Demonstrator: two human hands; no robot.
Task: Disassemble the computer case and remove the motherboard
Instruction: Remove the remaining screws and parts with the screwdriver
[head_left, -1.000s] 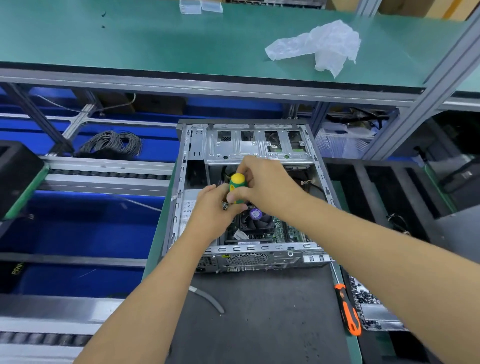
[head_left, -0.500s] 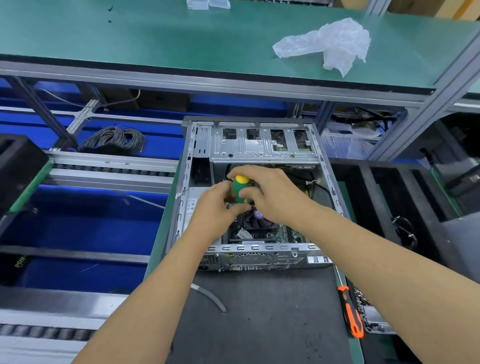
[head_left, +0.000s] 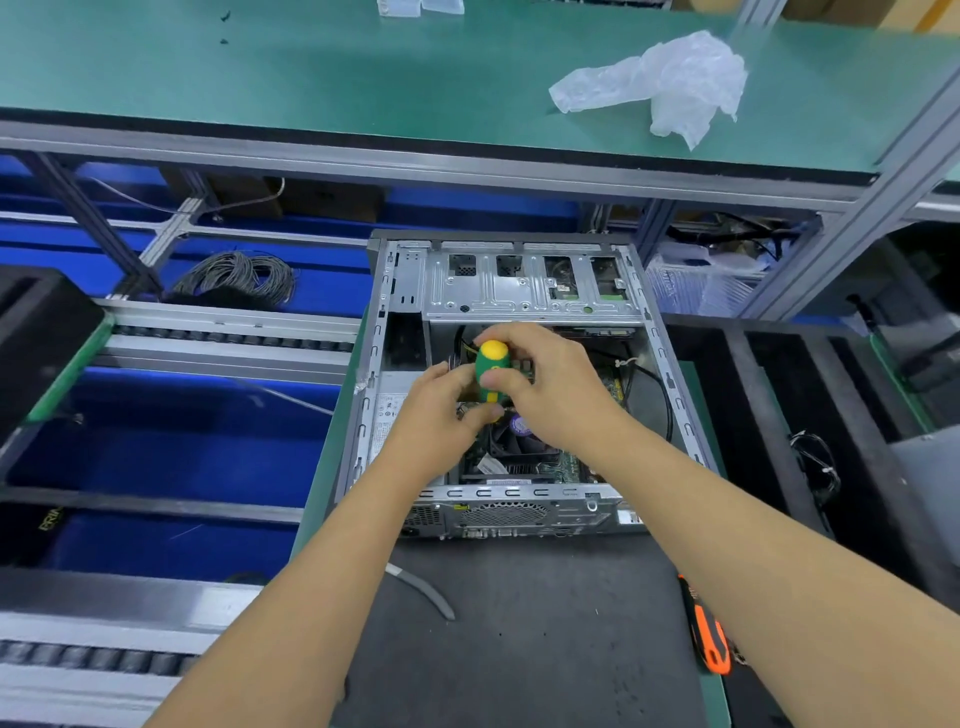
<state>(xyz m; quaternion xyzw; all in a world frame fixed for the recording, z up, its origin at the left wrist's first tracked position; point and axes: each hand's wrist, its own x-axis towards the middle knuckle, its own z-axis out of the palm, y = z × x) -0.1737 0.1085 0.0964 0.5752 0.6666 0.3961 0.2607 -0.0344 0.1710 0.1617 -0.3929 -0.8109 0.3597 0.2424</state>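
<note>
While the open computer case (head_left: 511, 384) is lying at frame centre on the table (head_left: 519, 649), the right hand (head_left: 550, 387) is gripping an upright screwdriver (head_left: 492, 370); the left hand (head_left: 441, 410) is pinching its lower end, the motherboard (head_left: 571, 460) directly beneath.

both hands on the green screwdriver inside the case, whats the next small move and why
Probably keep turning the screwdriver with the right hand while the left hand steadies its lower part. It stands upright inside the open computer case, just behind the cooler fan, and the board looks still seated, so a fastener there likely needs loosening. The tip itself is hidden by the hands.
</note>
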